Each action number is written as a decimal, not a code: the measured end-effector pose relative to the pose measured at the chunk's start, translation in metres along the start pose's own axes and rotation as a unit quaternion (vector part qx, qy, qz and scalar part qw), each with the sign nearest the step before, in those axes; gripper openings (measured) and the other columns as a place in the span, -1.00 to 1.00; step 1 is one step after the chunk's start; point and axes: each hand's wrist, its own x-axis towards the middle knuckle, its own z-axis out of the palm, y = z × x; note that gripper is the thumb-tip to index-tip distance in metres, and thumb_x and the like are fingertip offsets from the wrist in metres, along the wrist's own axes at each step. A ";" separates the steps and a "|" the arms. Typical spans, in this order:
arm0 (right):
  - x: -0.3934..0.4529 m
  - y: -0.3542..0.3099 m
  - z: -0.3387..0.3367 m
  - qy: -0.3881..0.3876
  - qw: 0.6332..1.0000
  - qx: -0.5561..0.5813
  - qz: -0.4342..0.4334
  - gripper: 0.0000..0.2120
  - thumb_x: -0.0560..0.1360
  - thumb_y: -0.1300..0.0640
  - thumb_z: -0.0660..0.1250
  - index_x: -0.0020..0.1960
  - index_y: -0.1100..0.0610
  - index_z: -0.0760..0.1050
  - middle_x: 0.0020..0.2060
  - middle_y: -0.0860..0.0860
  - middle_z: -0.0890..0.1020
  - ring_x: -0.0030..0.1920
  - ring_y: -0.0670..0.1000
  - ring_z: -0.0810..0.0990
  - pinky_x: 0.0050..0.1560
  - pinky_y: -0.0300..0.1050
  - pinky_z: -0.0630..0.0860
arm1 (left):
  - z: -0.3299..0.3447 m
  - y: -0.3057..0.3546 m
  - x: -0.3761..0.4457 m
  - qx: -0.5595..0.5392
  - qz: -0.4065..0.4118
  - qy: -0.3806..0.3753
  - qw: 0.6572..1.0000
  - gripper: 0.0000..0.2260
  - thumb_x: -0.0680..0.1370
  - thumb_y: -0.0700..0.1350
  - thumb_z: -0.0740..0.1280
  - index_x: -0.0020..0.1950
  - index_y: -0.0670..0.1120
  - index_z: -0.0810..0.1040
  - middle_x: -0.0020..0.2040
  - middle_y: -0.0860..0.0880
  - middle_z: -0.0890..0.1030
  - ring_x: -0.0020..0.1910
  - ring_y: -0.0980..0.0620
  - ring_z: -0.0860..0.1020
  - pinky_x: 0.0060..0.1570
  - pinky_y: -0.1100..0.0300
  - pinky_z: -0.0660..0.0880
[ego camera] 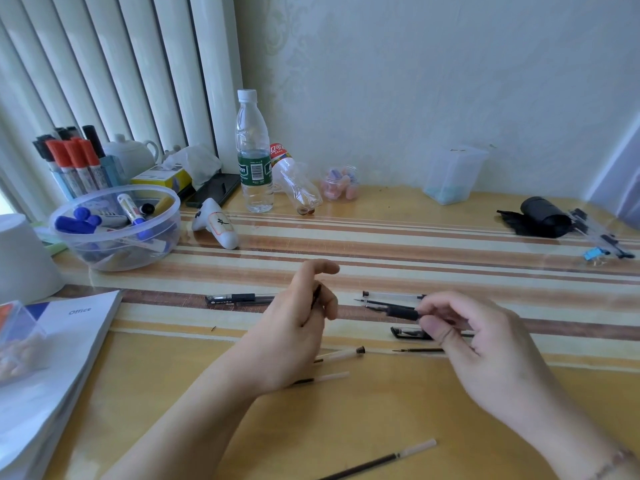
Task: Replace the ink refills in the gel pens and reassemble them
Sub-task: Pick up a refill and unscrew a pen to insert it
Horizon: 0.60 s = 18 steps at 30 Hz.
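My right hand pinches a gel pen by its black grip section, its tip pointing left above the table. My left hand holds a small dark pen part between thumb and fingers. On the table lie a capped black gel pen, a clear pen barrel, a black pen cap, a dark refill and pale refills. Another refill lies near the front edge.
A clear bowl of markers stands at left, with a marker holder behind it. A water bottle, a lying empty bottle, a book stack and a black roll are also on the table.
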 end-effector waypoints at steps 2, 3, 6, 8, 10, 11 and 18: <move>0.001 0.001 0.000 -0.002 1.000 -0.003 -0.001 -0.88 0.42 -0.05 0.32 -0.08 -0.10 0.59 -0.19 -0.30 0.62 0.00 -0.24 0.53 -0.09 -0.49 0.42 | -0.001 -0.001 -0.001 -0.003 0.001 -0.014 1.000 -0.53 0.60 -0.35 0.09 0.39 0.11 0.19 0.03 0.12 0.59 -0.07 0.05 0.52 -0.04 0.22 0.46; 0.001 0.001 0.000 -0.002 1.000 -0.010 -0.004 -0.91 0.42 0.01 0.36 -0.08 -0.09 0.59 -0.16 -0.32 0.60 0.02 -0.25 0.52 -0.08 -0.52 0.40 | -0.002 -0.001 -0.001 -0.019 0.004 -0.024 1.000 -0.50 0.60 -0.37 0.10 0.42 0.10 0.18 0.09 0.12 0.61 -0.01 0.09 0.54 -0.02 0.26 0.46; 0.001 0.000 0.000 0.010 1.000 -0.014 -0.016 -0.89 0.43 0.11 0.39 -0.06 -0.03 0.61 -0.10 -0.28 0.60 0.04 -0.26 0.50 -0.01 -0.55 0.34 | -0.001 -0.001 0.000 -0.057 -0.002 -0.039 0.998 -0.44 0.58 -0.38 0.20 0.47 0.08 0.18 0.10 0.07 0.65 -0.01 0.10 0.62 -0.05 0.17 0.53; 0.001 0.001 0.000 0.021 1.000 -0.008 -0.021 -0.85 0.44 0.19 0.40 -0.04 -0.01 0.61 -0.08 -0.25 0.61 0.05 -0.22 0.52 0.03 -0.51 0.35 | 0.000 -0.001 0.001 -0.025 -0.017 -0.030 0.999 -0.45 0.55 -0.33 0.29 0.44 0.10 0.27 -0.08 0.11 0.70 -0.20 0.15 0.62 -0.10 0.16 0.57; 0.002 0.002 0.000 0.030 0.999 -0.003 -0.030 -0.82 0.43 0.24 0.40 -0.03 0.00 0.60 -0.08 -0.22 0.62 0.04 -0.17 0.55 0.04 -0.47 0.37 | 0.002 0.000 0.001 0.009 -0.023 -0.012 1.000 -0.58 0.52 -0.25 0.37 0.30 0.09 0.45 -0.19 0.12 0.70 -0.33 0.13 0.61 -0.16 0.22 0.58; 0.002 0.002 0.000 0.033 0.999 0.001 -0.034 -0.82 0.43 0.24 0.40 -0.03 0.01 0.61 -0.08 -0.20 0.63 0.03 -0.16 0.56 0.03 -0.46 0.38 | 0.003 0.000 0.001 0.033 -0.017 -0.001 0.999 -0.71 0.51 -0.19 0.39 0.18 0.08 0.54 -0.25 0.09 0.69 -0.38 0.13 0.60 -0.23 0.27 0.56; 0.002 0.002 0.002 0.016 0.998 0.012 -0.053 -0.87 0.44 0.12 0.35 -0.05 0.00 0.63 -0.11 -0.23 0.62 -0.01 -0.10 0.57 -0.03 -0.38 0.43 | 0.004 -0.002 -0.001 0.128 0.016 0.022 0.991 -0.77 0.49 0.06 0.40 0.11 0.05 0.66 -0.43 -0.02 0.61 -0.50 0.10 0.46 -0.39 0.28 0.48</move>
